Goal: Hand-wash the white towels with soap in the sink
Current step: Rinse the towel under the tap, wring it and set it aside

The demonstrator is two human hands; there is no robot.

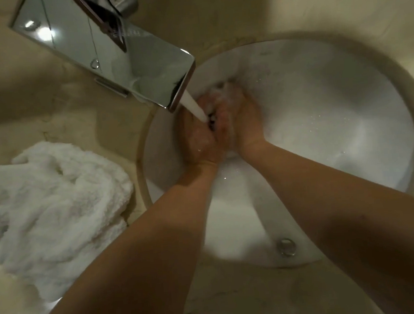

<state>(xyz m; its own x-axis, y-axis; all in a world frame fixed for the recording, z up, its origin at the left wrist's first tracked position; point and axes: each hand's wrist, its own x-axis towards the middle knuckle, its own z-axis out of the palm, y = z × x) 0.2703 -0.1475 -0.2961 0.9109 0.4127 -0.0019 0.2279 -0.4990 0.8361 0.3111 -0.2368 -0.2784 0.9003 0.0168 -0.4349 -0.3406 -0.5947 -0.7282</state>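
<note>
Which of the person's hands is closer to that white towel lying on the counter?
The left. The left hand is in the sink under the running water, on the side toward the white towel on the counter. The right hand presses against it on the far side.

Both forearms extended forward, bare, converging. Left hand (199, 137) and right hand (239, 120) pressed side by side, touching, fingers curled inward. Grip contents not readable, too blurred.

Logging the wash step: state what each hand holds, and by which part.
Cannot be told. The left hand and right hand are cupped together under the faucet stream, foamy; the towel lies untouched on the counter.
</note>
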